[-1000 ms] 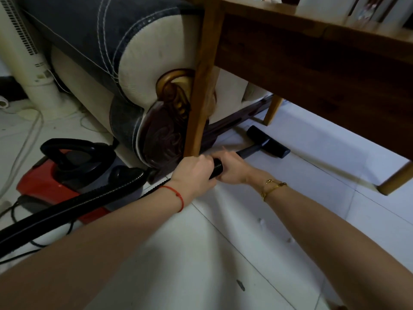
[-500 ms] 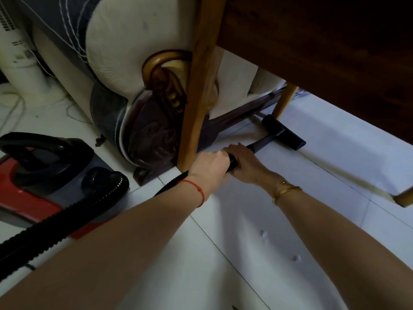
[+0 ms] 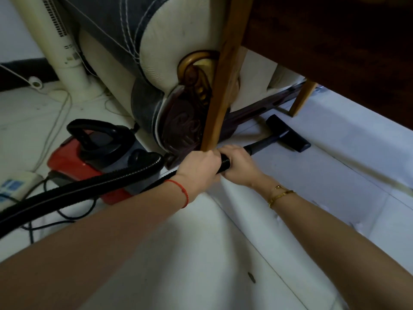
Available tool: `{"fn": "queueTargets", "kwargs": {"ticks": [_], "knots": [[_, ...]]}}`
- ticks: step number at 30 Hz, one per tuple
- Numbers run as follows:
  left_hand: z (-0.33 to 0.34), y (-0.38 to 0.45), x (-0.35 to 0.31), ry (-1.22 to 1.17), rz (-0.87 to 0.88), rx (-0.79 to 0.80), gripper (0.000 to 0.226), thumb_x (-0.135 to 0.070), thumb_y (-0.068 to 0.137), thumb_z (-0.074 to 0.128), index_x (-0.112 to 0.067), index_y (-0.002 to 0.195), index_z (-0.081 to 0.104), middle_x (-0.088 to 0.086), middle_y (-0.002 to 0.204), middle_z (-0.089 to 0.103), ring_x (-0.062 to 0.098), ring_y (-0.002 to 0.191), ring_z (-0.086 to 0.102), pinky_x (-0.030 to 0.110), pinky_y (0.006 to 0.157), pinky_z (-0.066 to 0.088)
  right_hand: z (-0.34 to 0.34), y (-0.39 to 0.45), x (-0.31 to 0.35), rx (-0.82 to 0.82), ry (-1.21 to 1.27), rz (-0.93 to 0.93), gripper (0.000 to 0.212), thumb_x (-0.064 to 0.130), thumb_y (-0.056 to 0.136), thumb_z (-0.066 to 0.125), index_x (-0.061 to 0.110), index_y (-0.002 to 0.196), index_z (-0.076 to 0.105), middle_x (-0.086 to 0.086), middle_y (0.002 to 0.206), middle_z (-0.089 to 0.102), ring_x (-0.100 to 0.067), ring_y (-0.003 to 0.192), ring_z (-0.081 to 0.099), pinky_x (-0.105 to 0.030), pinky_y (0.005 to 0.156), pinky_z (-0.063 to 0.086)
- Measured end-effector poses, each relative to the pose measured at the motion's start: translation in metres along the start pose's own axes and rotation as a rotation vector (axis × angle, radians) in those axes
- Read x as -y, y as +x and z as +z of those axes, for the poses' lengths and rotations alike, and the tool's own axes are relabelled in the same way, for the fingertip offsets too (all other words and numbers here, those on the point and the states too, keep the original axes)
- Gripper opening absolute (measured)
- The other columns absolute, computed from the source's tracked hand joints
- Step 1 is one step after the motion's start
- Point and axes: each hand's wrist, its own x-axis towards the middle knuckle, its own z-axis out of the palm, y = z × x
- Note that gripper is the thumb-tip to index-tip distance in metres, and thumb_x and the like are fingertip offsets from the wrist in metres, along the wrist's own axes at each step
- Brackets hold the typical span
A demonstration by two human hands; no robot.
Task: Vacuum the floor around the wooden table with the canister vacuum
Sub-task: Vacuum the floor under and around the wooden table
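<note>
From the head view, both arms reach low under the wooden bench [image 3: 324, 36], and the person is clearly crouched to get the wand in flat. The left hand [image 3: 199, 168] wraps around the ribbed hose [image 3: 93, 186] right where it meets the wand [image 3: 261, 145], fingers curled over it. The right hand [image 3: 240, 166] grips just ahead, also closed around the tube — two hands set close together, which likely gives steering control with the wand held this low.

The floor head [image 3: 288, 134] sits flat on the white tiled floor [image 3: 223, 253] beneath the bench, near the far bench leg [image 3: 304, 98] and just beside the dark carved base of the sofa [image 3: 183, 128]. The near bench leg [image 3: 223, 86] stands directly above the left hand, so the wand passes to the right of it to slip underneath.

The red canister vacuum [image 3: 89, 157] rests on the floor to the left, beside the sofa, its hose looping back towards the person. A power cord [image 3: 55, 218] trails near it, and a white tower fan [image 3: 62, 48] stands behind.

A dark speck [image 3: 251, 277] lies on the near tile — by the look of it, ground not yet covered.
</note>
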Motion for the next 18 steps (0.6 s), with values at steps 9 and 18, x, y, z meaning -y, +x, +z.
{"fn": "queueTargets", "kwargs": {"ticks": [9, 18], "knots": [[-0.029, -0.081, 0.035, -0.005, 0.043, -0.031, 0.034, -0.032, 0.093, 0.048, -0.008, 0.117, 0.047, 0.006, 0.106, 0.063, 0.025, 0.092, 0.065, 0.030, 0.068, 0.039, 0.011, -0.015, 0.084, 0.016, 0.026, -0.042, 0.016, 0.011, 0.068, 0.065, 0.018, 0.081, 0.059, 0.003, 0.076, 0.059, -0.020, 0.074, 0.055, -0.039, 0.071, 0.046], [-0.048, -0.164, 0.063, -0.022, 0.134, -0.097, 0.033, -0.036, 0.090, 0.049, -0.012, 0.112, 0.052, 0.004, 0.100, 0.065, 0.025, 0.084, 0.066, 0.030, 0.063, 0.038, 0.013, -0.051, 0.176, 0.028, 0.060, 0.009, 0.019, 0.009, 0.071, 0.067, 0.012, 0.090, 0.064, -0.002, 0.083, 0.062, -0.016, 0.079, 0.054, -0.026, 0.070, 0.040]]}}
